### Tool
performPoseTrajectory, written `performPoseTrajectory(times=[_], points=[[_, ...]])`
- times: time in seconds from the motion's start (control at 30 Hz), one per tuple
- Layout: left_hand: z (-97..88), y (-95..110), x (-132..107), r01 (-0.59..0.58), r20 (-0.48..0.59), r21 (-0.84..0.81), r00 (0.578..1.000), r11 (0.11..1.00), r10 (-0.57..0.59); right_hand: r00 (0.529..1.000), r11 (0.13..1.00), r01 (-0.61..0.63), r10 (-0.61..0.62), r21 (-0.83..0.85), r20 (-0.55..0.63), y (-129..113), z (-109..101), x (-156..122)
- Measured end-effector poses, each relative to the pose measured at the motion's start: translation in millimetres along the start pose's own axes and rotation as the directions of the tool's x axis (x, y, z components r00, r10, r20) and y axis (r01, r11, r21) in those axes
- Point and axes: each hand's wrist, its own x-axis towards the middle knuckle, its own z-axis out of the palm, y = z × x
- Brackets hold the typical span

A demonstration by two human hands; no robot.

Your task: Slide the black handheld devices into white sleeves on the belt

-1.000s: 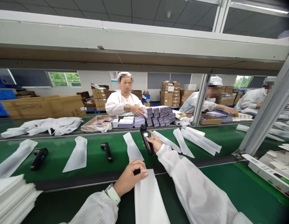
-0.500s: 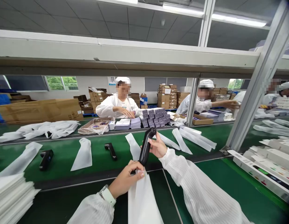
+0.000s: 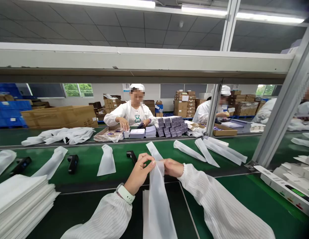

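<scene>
A long white translucent bag point(image 3: 159, 199) hangs down in front of me, its top gathered between my two hands. My left hand point(image 3: 142, 171) pinches the upper left edge of the bag with thumb and fingers. My right hand point(image 3: 173, 167) is closed on the bag's upper right edge. Whether something lies inside the bag I cannot make out. Behind my left hand, a black handheld device point(image 3: 131, 155) rests on the green belt, partly covered by my fingers. Another white bag point(image 3: 154, 151) lies just beyond my hands.
On the belt sit more black devices point(image 3: 73, 164) and white bags point(image 3: 106, 161). A stack of white sleeves point(image 3: 22, 202) stands at left, and printed white boxes point(image 3: 289, 187) lie at right. A metal post point(image 3: 281, 99) rises at right. Across the line a co-worker point(image 3: 136, 114) handles items.
The black device that my right hand held upright above the bag no longer shows. My right hand has come down to the bag's top edge. The view has swung slightly left.
</scene>
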Motion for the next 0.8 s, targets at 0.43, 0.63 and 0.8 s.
performPoseTrajectory(times=[0.43,0.63,0.8], points=[[-10.8,-54,-47,0.038,0.27,0.425,0.948,0.904,-0.167,0.33,0.737,-0.244,-0.548,-0.631,-0.768,-31,-130,8],[-10.0,-58,-45,0.14,0.113,0.397,0.973,0.907,-0.199,0.571,0.496,-0.246,-0.62,-0.833,-0.538,8,-105,13],[-8.1,-58,-45,0.115,0.06,0.341,0.988,0.933,-0.144,0.963,0.579,-0.051,-0.186,-0.814,-0.192,42,-14,2]])
